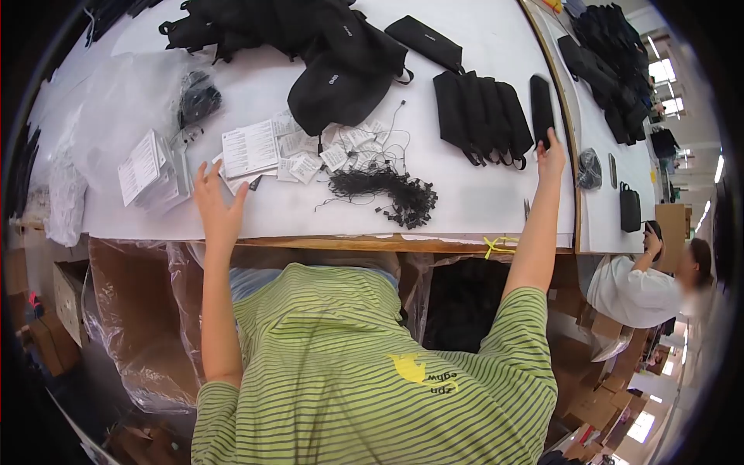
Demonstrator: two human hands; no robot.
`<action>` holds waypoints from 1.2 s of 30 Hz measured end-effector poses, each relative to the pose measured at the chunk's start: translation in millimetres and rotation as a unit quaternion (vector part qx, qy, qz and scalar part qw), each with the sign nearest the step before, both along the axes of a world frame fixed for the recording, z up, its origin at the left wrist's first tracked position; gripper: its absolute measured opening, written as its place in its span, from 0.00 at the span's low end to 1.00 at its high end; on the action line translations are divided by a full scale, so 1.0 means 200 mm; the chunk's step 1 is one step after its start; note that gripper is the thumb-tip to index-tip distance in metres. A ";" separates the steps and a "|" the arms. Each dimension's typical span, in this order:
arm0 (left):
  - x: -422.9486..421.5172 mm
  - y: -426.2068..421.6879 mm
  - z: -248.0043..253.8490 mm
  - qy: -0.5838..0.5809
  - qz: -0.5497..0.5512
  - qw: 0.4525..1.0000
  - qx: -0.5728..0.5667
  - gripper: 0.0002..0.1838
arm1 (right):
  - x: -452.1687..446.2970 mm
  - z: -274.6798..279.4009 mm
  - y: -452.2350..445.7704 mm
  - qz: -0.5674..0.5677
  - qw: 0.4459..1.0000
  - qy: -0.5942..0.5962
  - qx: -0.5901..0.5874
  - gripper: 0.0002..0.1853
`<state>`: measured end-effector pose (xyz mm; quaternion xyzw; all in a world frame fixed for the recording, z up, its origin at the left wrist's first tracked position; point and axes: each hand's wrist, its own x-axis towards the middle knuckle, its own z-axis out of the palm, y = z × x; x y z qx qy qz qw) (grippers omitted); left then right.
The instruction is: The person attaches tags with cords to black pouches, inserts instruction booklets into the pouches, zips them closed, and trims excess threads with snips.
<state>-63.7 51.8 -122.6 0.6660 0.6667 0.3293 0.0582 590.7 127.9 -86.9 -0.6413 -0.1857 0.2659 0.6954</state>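
A white surface [480, 194] spans the view, its wooden front edge just beyond the person's striped shirt [349, 364]. The largest thing on it is a heap of black bags [341, 77] at the far side, some with small white lettering. Left of the heap spreads crumpled clear plastic [116, 101], with a dark bundle [199, 99] at its right side. Right of the heap, several black pouches [482, 116] lie side by side in a row, and one flat pouch [422, 43] lies beyond them.

Nearer the middle is a tangle of black cords [384, 190], with loose white tags [335, 156] just beside and partly among it. To the left of the tags is a stack of white cards [249, 149]; farther left, another stack [141, 167] leans at a tilt.

The single black pouch [541, 105] is right of the row, near the surface's right edge. The right hand [550, 153] has its near end, the fingers closed around it. The left hand [219, 203] is open, fingers and thumb spread, at the near-left corner of the white cards; whether it touches them cannot be told.

Near the front edge is a yellow tie [500, 247]. On a second surface [608, 209] at right, a small black bag [630, 207] lies near a co-worker [635, 291].
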 end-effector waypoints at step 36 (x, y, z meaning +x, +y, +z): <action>-0.13 0.16 0.11 -0.355 -0.002 0.911 -0.208 0.16 | -1.22 -0.03 -0.06 0.448 0.578 -0.656 -0.186 0.06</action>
